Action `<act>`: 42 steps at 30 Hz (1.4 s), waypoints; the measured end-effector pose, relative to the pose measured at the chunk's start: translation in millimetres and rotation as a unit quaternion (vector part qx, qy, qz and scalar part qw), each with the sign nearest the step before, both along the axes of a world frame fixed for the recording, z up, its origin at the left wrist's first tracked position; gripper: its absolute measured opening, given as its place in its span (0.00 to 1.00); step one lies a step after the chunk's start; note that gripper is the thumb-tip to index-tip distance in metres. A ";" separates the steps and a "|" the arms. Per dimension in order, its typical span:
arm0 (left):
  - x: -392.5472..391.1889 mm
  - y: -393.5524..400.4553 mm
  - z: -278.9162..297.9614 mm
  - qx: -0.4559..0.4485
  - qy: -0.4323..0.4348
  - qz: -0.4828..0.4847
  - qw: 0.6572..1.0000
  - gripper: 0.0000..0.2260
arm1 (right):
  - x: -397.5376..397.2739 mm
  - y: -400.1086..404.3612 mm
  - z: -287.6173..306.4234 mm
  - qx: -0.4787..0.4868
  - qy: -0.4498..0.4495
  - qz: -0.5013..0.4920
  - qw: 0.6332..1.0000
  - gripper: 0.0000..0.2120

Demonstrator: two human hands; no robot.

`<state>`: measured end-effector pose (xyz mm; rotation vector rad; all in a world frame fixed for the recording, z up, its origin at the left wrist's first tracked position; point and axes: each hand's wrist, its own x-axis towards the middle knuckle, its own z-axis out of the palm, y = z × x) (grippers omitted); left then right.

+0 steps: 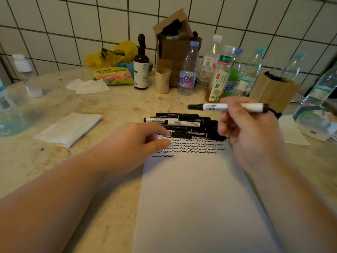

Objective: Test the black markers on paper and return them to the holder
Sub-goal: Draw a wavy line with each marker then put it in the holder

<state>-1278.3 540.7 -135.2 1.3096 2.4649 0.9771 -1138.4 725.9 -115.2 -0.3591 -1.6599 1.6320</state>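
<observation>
The right hand [244,125] is closed around a white-barrelled marker [228,107], held level above the surface [109,106] at centre right of the frame, its black cap end pointing left. The left hand [138,141] is empty and loosely open, fingers resting at the left edge of the paper [197,198] by the squiggles [189,146].

The pile [186,126] of markers lies at the top edge of the paper, mid-frame. The brown holder [273,90] stands to the right, behind the right hand, with dark tops showing inside.

Risks, as I judge them: the held marker looks capped, so it must be opened before it can write, and a tug with the left hand off the paper could let the sheet slide. The pile is loose and touches the paper, so a nudge could roll markers over the wet lines or mix tested with untested. Reaching to the holder passes close to the bottles [218,70], which could tip.

Counts: one marker in hand; at least eight in the pile, the exact number hidden by overlap; one sheet with about five rows of squiggles; roughly seven clear bottles behind, plus one dark pump bottle [140,70].
</observation>
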 end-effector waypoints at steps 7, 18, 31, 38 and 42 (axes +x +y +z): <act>-5.7 -0.4 -6.8 -0.026 0.055 0.043 0.997 0.08 | 8.6 45.2 13.8 0.207 -0.088 -0.372 0.900 0.12; -2.8 0.1 -5.8 -0.034 0.062 0.045 0.996 0.09 | 8.5 34.3 10.7 0.218 -0.085 -0.369 0.899 0.19; -3.1 1.8 -4.5 -0.041 0.075 0.029 0.996 0.09 | -20.7 8.8 -35.1 0.490 -0.284 0.046 0.823 0.18; -3.8 3.2 -5.9 -0.043 0.092 0.023 0.995 0.09 | -28.1 0.1 -41.4 0.523 -0.340 0.061 0.779 0.18; -2.7 3.5 -7.9 -0.035 0.094 0.029 0.995 0.09 | -25.4 -4.0 -35.4 0.493 -0.344 0.020 0.799 0.08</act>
